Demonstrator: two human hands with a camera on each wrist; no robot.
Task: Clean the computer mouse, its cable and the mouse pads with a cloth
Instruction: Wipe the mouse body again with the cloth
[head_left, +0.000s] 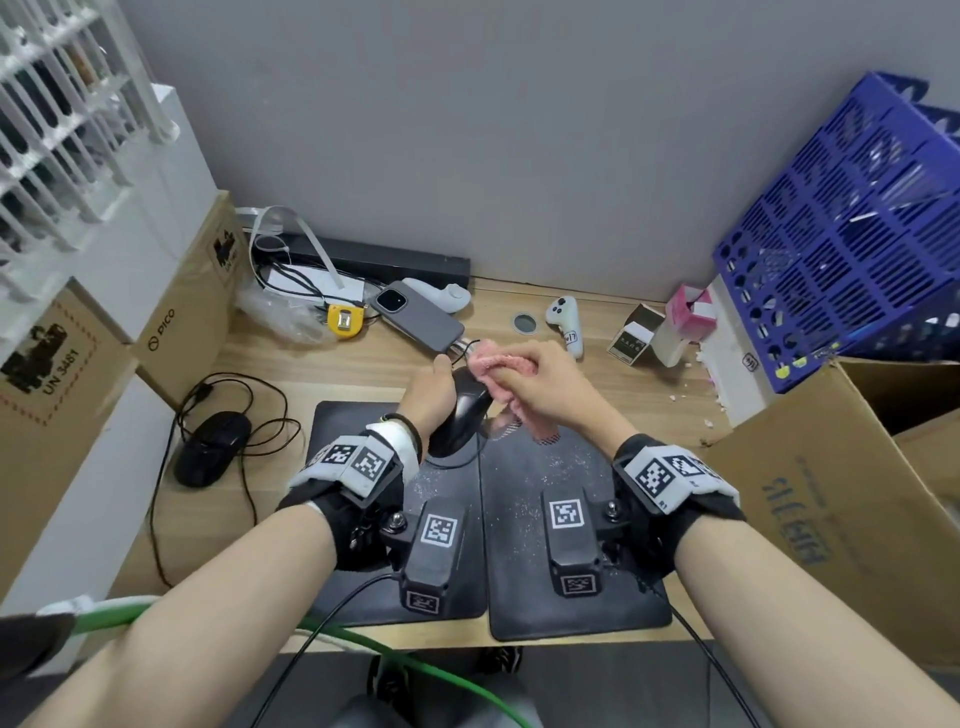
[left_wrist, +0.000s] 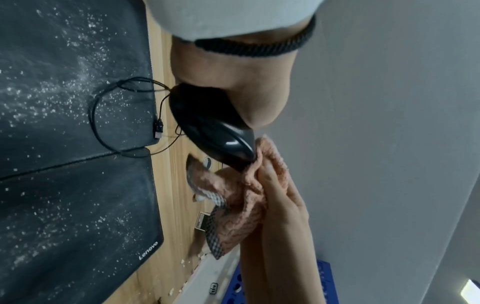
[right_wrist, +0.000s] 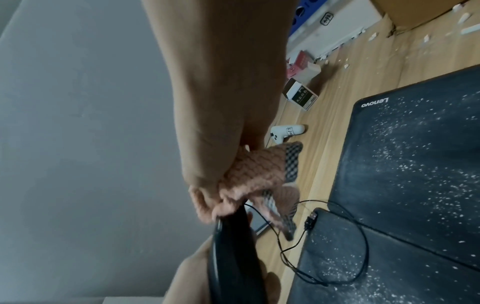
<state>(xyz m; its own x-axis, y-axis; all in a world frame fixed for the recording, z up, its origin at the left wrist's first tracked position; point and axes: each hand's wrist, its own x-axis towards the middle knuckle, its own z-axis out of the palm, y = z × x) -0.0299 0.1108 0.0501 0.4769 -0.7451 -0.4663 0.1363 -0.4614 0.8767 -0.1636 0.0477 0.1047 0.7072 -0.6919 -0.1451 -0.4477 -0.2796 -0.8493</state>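
My left hand (head_left: 441, 376) grips a black mouse (head_left: 462, 415) and holds it lifted above the far edge of two black mouse pads, left (head_left: 343, 423) and right (head_left: 514, 499). My right hand (head_left: 519, 376) grips a bunched pink cloth (head_left: 498, 366) and presses it on the mouse's far end. In the left wrist view the cloth (left_wrist: 239, 205) wraps the mouse's (left_wrist: 207, 127) tip. The mouse's thin black cable (left_wrist: 96, 115) loops over the pads, its USB plug (left_wrist: 157, 128) loose. White crumbs speckle both pads. The right wrist view shows the cloth (right_wrist: 254, 170) above the mouse (right_wrist: 231, 257).
A second black mouse (head_left: 210, 447) with its cable lies left of the pads. Behind are a grey phone (head_left: 421, 317), a white controller (head_left: 566, 322) and small boxes (head_left: 636, 338). A blue crate (head_left: 841, 234) and cardboard box (head_left: 831, 493) crowd the right; more cartons (head_left: 192, 301) stand left.
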